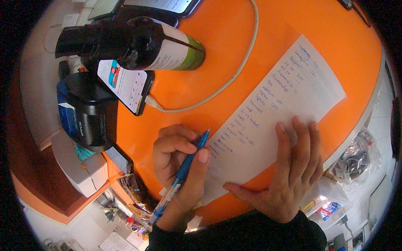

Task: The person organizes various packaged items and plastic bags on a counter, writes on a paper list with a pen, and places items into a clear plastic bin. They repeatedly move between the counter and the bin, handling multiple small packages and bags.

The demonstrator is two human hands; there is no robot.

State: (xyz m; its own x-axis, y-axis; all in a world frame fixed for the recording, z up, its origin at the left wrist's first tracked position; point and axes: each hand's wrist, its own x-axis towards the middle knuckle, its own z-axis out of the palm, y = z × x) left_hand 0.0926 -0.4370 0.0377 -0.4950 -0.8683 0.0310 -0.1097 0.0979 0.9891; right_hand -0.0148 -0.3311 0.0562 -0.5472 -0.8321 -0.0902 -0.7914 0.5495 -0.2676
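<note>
My left hand (185, 169) holds a blue ballpoint pen (185, 166) between thumb and fingers. The pen's tip points up and rests at or just above the left edge of a long sheet of paper (270, 138); contact cannot be told. That sheet lies slantwise on an orange tabletop (267, 31) and bears a handwritten list in blue ink. With fingers spread, my right hand (285, 175) lies on the sheet's right edge, its thumb touching the paper lower down. The lower end of the sheet is partly hidden by my left hand.
A dark pump bottle (176, 47) stands at the upper left, beside a lit smartphone (125, 88) with a white cable (232, 78). A black device (94, 119) sits left of it, another phone (169, 6) at the top. Clear plastic bags (355, 157) lie beyond the table's right edge.
</note>
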